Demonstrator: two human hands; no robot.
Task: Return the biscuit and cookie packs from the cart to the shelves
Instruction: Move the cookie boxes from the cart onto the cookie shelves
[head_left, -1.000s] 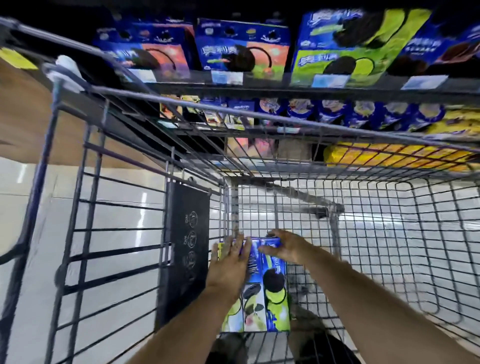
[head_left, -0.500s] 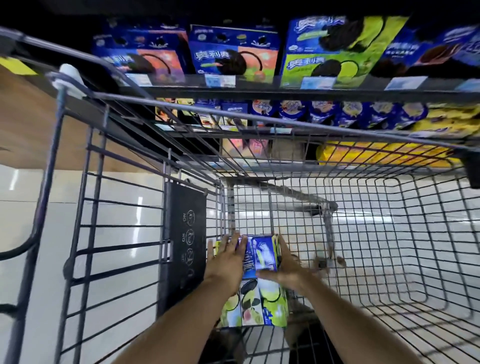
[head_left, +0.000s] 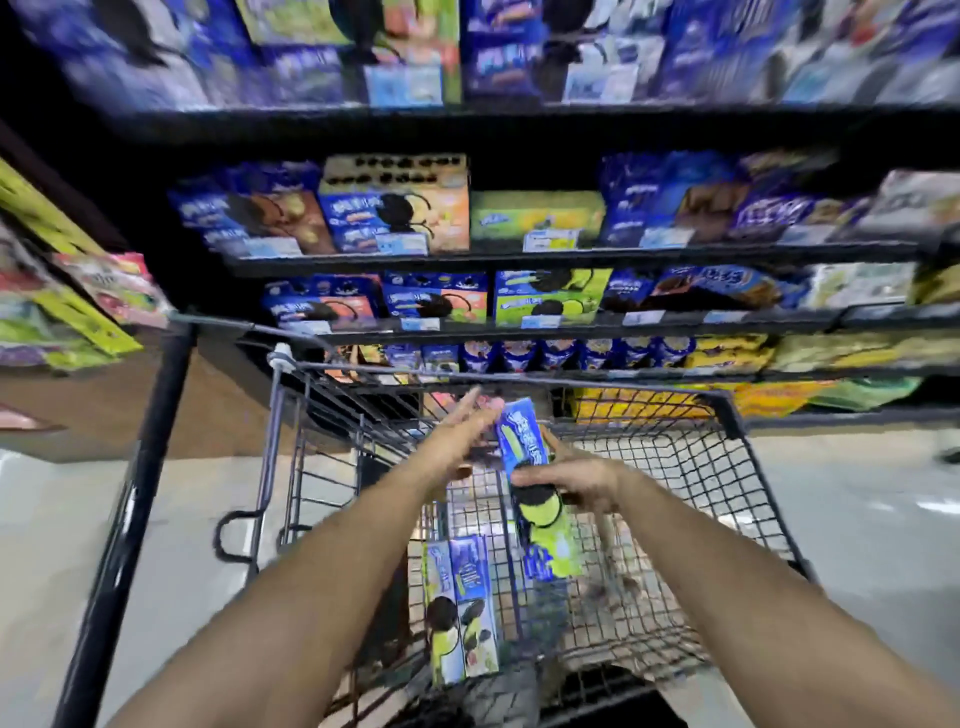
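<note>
Head view: the right hand (head_left: 576, 486) grips a blue-and-green cookie pack (head_left: 524, 441) around its middle, above the cart (head_left: 727, 410). The left hand (head_left: 457, 441), fingers straight, sits at the pack's nine o'clock; whether it touches is unclear. Two more packs (head_left: 460, 608) lie in the cart at six o'clock. This looks like the carrying step. The next move calls for reaching to twelve o'clock, where matching packs (head_left: 550, 296) stand on the shelf (head_left: 587, 326).
</note>
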